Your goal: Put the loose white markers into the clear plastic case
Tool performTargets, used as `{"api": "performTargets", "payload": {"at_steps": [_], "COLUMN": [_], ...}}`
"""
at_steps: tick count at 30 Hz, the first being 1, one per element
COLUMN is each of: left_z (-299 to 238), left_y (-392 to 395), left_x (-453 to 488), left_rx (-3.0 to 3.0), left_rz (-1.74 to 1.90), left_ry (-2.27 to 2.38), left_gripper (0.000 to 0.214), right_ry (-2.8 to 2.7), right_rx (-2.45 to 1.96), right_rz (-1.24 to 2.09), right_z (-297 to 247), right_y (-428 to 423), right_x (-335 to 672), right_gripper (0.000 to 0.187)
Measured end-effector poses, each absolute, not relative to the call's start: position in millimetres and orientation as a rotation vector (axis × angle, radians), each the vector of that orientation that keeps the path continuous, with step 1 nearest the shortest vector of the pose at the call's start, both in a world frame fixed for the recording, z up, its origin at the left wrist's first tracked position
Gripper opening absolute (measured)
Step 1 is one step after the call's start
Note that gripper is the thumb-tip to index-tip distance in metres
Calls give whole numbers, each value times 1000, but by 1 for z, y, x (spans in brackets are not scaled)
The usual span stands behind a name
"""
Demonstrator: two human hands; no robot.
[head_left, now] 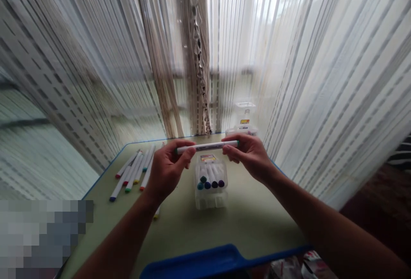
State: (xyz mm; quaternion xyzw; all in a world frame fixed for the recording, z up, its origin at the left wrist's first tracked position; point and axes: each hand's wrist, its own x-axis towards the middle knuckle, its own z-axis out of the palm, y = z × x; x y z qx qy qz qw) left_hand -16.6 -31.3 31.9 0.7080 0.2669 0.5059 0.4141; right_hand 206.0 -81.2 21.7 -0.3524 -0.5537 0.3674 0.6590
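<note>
A white marker [208, 146] with green ends is held level above the table, one end in each hand. My left hand [168, 169] pinches its left end between thumb and fingers. At the other end, my right hand [248, 154] grips it in the same way. Just below and between the hands stands a clear plastic case [212, 199], holding several white markers [214, 179] with teal, blue and purple tips facing me. Left of my left hand, several loose markers [131, 172] with red, yellow, green and blue ends lie on the table.
The pale green table [257, 210] has a blue edge and a blue tray [199, 262] at its near side. Another clear case [245, 127] stands at the back by the string curtains [180, 56]. Shiny wrappers [285, 268] show at the bottom right.
</note>
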Motion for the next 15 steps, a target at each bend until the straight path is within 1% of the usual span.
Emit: {"api": "performTargets", "payload": {"at_steps": [4, 7, 11, 15], "left_z": [30, 25, 21, 20], "left_y": [-37, -39, -40, -40], "left_x": [-16, -12, -7, -7], "left_rx": [1723, 1602, 1492, 1506], "left_rz": [1283, 1298, 1309, 1326], "left_ry": [658, 565, 497, 512], "left_gripper": [23, 22, 25, 26], "right_ry": [-1276, -1270, -1241, -1235], "right_rx": [-806, -793, -791, -810], "right_rz": [807, 816, 834, 854], "right_z": [20, 18, 18, 17], "right_y": [-83, -83, -83, -83], "right_x": [207, 208, 208, 209], "right_gripper": [21, 17, 18, 19]}}
